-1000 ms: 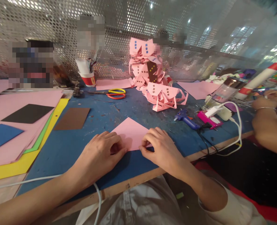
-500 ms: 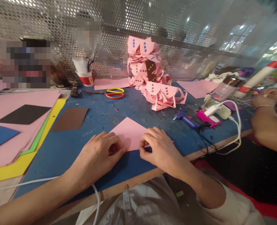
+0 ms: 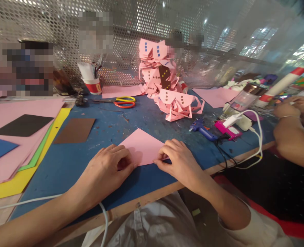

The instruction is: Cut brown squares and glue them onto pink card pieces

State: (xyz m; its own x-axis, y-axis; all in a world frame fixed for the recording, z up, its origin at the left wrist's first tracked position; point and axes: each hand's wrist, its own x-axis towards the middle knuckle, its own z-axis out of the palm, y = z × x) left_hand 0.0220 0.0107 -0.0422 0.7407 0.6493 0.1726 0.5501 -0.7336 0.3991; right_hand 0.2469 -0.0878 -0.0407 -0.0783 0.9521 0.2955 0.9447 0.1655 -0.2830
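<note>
A pink paper [image 3: 143, 145], folded into a triangle, lies on the blue table top [image 3: 71, 157] right in front of me. My left hand [image 3: 108, 169] rests on its left corner with the fingers curled down on the paper. My right hand [image 3: 179, 161] pinches the right end of the near edge between thumb and forefinger. Both hands press the paper flat on the table.
A heap of folded pink paper pieces [image 3: 164, 85] stands at the back. Scissors [image 3: 123, 102], a cup [image 3: 93, 84], a brown card [image 3: 74, 130], a glue gun [image 3: 202, 128] and white cables [image 3: 252, 137] lie around. Coloured sheets [image 3: 18, 144] are stacked left. Another person's arms [image 3: 293, 133] work at the right.
My right hand's fingers have slid slightly along the near edge of the pink paper. The left hand holds almost the same place.
</note>
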